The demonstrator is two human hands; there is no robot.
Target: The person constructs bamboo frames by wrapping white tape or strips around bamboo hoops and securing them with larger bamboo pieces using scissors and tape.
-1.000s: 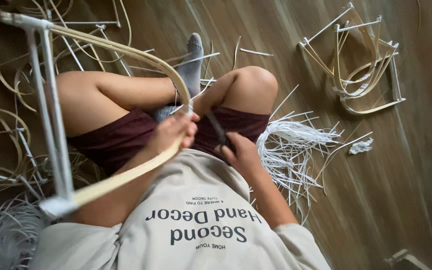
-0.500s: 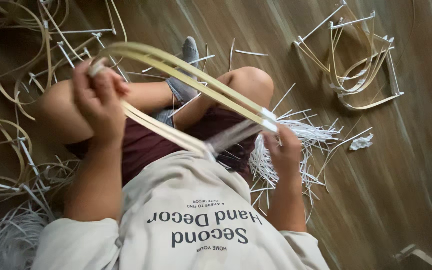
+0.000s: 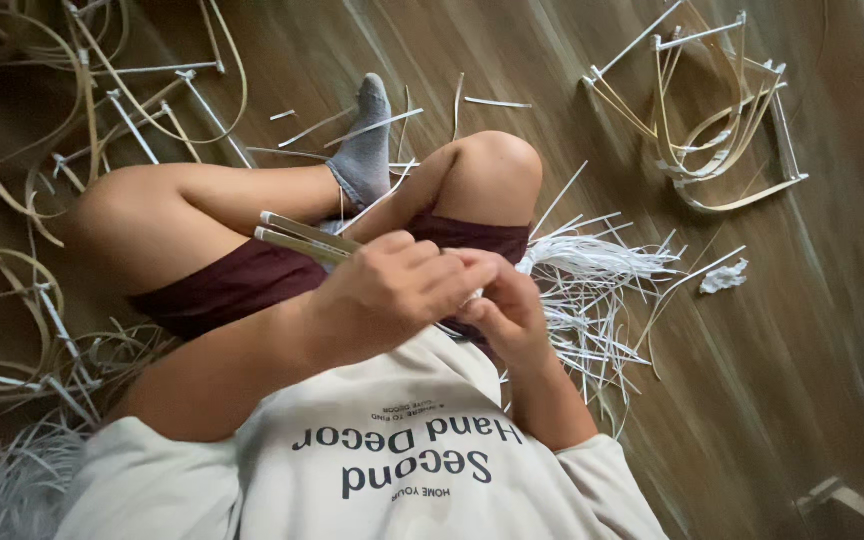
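Note:
I sit cross-legged on a wooden floor with both hands together over my lap. My left hand (image 3: 392, 290) is closed around a bundle of flat pale cane strips (image 3: 302, 237). The ends of the strips stick out to the left over my thigh. My right hand (image 3: 507, 305) meets the left one from the right. Its fingers pinch the other end of the bundle, where a bit of white shows between the hands. What lies inside the two fists is hidden.
A heap of thin white strips (image 3: 597, 285) lies beside my right knee (image 3: 487, 165), with a crumpled white scrap (image 3: 724, 276) further right. A frame of bent cane with white ties (image 3: 712, 130) sits at the upper right. More cane loops (image 3: 12, 300) crowd the left. My grey-socked foot (image 3: 362, 150) points away.
My hands were apart with the long strips stretched between them, the left one raised. Now both have come together over my lap and the strips are gathered short.

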